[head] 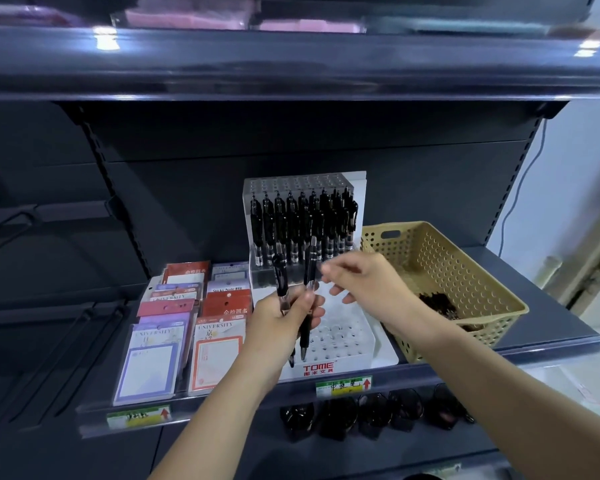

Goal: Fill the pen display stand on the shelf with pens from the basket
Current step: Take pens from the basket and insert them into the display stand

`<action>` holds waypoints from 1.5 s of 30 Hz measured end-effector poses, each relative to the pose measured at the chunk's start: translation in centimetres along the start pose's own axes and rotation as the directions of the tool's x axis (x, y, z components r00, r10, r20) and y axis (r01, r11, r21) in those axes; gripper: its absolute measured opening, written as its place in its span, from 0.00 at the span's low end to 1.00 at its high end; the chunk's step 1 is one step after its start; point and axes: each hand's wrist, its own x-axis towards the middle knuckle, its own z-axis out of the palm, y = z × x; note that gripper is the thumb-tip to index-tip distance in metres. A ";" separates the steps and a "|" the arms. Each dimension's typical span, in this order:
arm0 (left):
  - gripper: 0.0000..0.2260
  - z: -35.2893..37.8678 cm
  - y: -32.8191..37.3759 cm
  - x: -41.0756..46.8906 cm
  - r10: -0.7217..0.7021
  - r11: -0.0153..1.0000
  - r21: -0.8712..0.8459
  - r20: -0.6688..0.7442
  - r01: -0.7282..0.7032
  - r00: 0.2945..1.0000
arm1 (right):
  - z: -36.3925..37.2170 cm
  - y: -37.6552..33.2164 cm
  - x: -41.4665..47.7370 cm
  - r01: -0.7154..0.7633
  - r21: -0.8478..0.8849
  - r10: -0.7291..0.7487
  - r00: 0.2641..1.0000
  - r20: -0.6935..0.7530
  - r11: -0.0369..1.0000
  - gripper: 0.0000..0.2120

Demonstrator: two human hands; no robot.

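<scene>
A white stepped pen display stand [347,336] sits on the dark shelf. Its rear tiers hold several black pens [302,226]; its front tier shows bare holes. My left hand [281,320] grips two black pens [309,282] upright in front of the stand, tips down over the front tier. Just to their right, my right hand [361,282] hovers with fingers loosely spread and holds nothing. A tan perforated basket [465,271] stands right of the stand, with a dark heap of pens [440,304] inside it.
Packs of sticky notes [187,323] lie in rows left of the stand. An upper shelf [291,64] overhangs closely. Price labels [343,385] line the shelf's front edge, and dark round items [378,414] sit on the shelf below. A white wall with a cable is at far right.
</scene>
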 end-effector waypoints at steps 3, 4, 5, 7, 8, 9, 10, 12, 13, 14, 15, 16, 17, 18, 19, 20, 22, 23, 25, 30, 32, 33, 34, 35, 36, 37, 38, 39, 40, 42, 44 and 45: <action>0.08 0.3 0.0 -0.1 0.006 1.000 0.021 0.008 -0.006 1.000 | 0.4 -0.4 -0.1 0.017 0.055 -0.018 1.000 0.014 0.998 0.03; 0.09 0.4 0.1 -0.1 0.010 1.000 0.023 0.016 -0.011 1.000 | 0.5 -0.3 -0.1 0.009 0.067 -0.011 1.000 0.020 0.998 0.05; 0.11 0.5 0.3 -0.2 0.014 1.000 0.020 0.030 -0.014 0.999 | 0.5 -0.2 -0.1 -0.004 0.080 0.002 1.000 0.029 0.997 0.07; 0.11 0.8 0.5 -0.3 0.011 1.000 0.023 0.065 -0.012 0.998 | 0.5 0.1 -0.1 -0.037 0.106 0.032 0.998 0.046 0.994 0.07; 0.11 0.9 0.6 -0.4 0.006 1.000 0.026 0.078 -0.008 0.997 | 0.4 0.2 -0.2 -0.049 0.117 0.043 0.998 0.055 0.992 0.07; 0.10 0.9 0.7 -0.5 0.003 1.000 0.027 0.088 -0.005 0.996 | 0.3 0.3 -0.3 -0.053 0.123 0.045 0.997 0.064 0.991 0.05; 0.10 1.0 0.7 -0.6 0.002 1.000 0.026 0.096 -0.005 0.995 | 0.1 0.4 -0.4 -0.052 0.126 0.042 0.996 0.076 0.991 0.05; 0.10 1.1 0.7 -0.6 -0.001 1.000 0.017 0.115 -0.001 0.993 | -0.3 0.4 -0.6 -0.050 0.138 0.036 0.994 0.106 0.989 0.05; 0.10 1.2 0.7 -0.6 -0.005 1.000 0.010 0.130 0.004 0.992 | -0.6 0.5 -0.7 -0.058 0.157 0.039 0.992 0.116 0.986 0.05; 0.10 1.2 0.8 -0.6 -0.008 1.000 0.004 0.145 0.007 0.989 | -0.8 0.6 -0.8 -0.073 0.185 0.050 0.991 0.126 0.980 0.04; 0.09 1.2 0.8 -0.6 -0.011 1.000 0.000 0.161 0.011 0.987 | -1.1 0.7 -0.9 -0.098 0.228 0.066 0.988 0.141 0.969 0.04; 0.09 1.3 0.8 -0.6 -0.014 1.000 -0.004 0.175 0.015 0.984 | -1.3 1.0 -0.9 -0.128 0.278 0.083 0.982 0.167 0.952 0.05; 0.10 1.4 0.8 -0.7 -0.019 1.000 -0.009 0.190 0.021 0.982 | -1.5 1.2 -0.9 -0.157 0.329 0.094 0.975 0.200 0.931 0.06; 0.10 1.4 0.8 -0.7 -0.023 1.000 -0.013 0.202 0.026 0.979 | -1.7 1.3 -1.0 -0.180 0.374 0.097 0.968 0.232 0.910 0.07; 0.10 1.5 0.9 -0.7 -0.027 0.999 -0.016 0.212 0.031 0.977 | -1.9 1.5 -1.0 -0.198 0.417 0.094 0.962 0.257 0.887 0.07; 0.11 1.5 1.0 -0.7 -0.028 0.999 -0.022 0.216 0.034 0.976 | -2.0 1.5 -1.0 -0.210 0.456 0.090 0.959 0.271 0.865 0.07; 0.10 1.5 0.9 -0.5 -0.018 1.000 0.018 0.201 0.015 0.979 | -2.4 1.2 -1.0 -0.208 0.495 0.085 0.962 0.260 0.844 0.06; 0.10 1.5 0.8 -0.4 -0.002 0.998 0.067 0.185 -0.010 0.983 | -2.6 1.0 -0.9 -0.191 0.483 0.084 0.969 0.234 0.854 0.05; 0.10 1.2 0.3 -0.1 0.022 0.992 0.119 0.128 -0.038 0.992 | -3.2 0.3 -0.6 -0.134 0.416 0.088 0.988 0.127 0.900 0.03; 0.12 -0.1 -0.5 0.4 0.076 0.969 0.242 -0.074 -0.056 0.994 | -5.7 -0.8 1.6 0.020 0.243 0.053 0.956 -0.288 0.970 0.05; 0.13 -0.5 -0.4 0.4 0.097 0.956 0.285 -0.102 -0.064 0.990 | -6.0 -1.2 2.6 0.064 0.131 -0.005 0.914 -0.405 0.989 0.02; 0.13 -0.6 -0.4 0.4 0.100 0.957 0.282 -0.110 -0.066 0.989 | -5.9 -1.4 3.0 0.077 0.092 -0.030 0.899 -0.436 0.993 0.02; 0.13 -0.6 -0.3 0.4 0.104 0.960 0.272 -0.115 -0.069 0.988 | -5.8 -1.5 3.3 0.086 0.060 -0.050 0.891 -0.451 0.994 0.03; 0.12 -0.7 -0.2 0.4 0.107 0.962 0.264 -0.116 -0.074 0.987 | -5.6 -1.6 3.6 0.088 0.028 -0.066 0.888 -0.455 0.996 0.04; 0.12 -0.7 -0.1 0.3 0.112 0.963 0.256 -0.116 -0.079 0.987 | -5.3 -1.7 3.8 0.086 -0.003 -0.078 0.887 -0.455 0.996 0.05; 0.12 -0.7 -0.1 0.3 0.116 0.966 0.246 -0.115 -0.084 0.987 | -5.2 -1.8 4.0 0.082 -0.031 -0.087 0.886 -0.455 0.996 0.06; 0.13 -0.8 -0.1 0.4 0.118 0.969 0.231 -0.116 -0.089 0.986 | -5.1 -1.9 4.1 0.080 -0.048 -0.093 0.886 -0.453 0.996 0.06; 0.14 -1.0 -0.1 0.4 0.118 0.972 0.217 -0.119 -0.090 0.986 | -5.0 -1.9 4.3 0.079 -0.056 -0.095 0.886 -0.453 0.995 0.06; 0.16 -1.2 -0.1 0.4 0.109 0.976 0.202 -0.123 -0.083 0.986 | -5.0 -1.8 4.4 0.080 -0.058 -0.097 0.885 -0.454 0.995 0.05; 0.21 -1.6 0.0 0.4 0.077 0.984 0.172 -0.138 -0.053 0.987 | -4.9 -1.9 4.7 0.082 -0.064 -0.102 0.884 -0.457 0.995 0.02; 0.24 -1.9 0.0 0.7 0.036 0.991 0.130 -0.168 -0.014 0.985 | -4.7 -2.0 4.8 0.079 -0.089 -0.111 0.884 -0.454 0.993 0.02; 0.26 -2.0 0.0 0.8 0.015 0.994 0.108 -0.189 0.005 0.982 | -4.5 -1.9 4.9 0.074 -0.107 -0.114 0.886 -0.450 0.992 0.03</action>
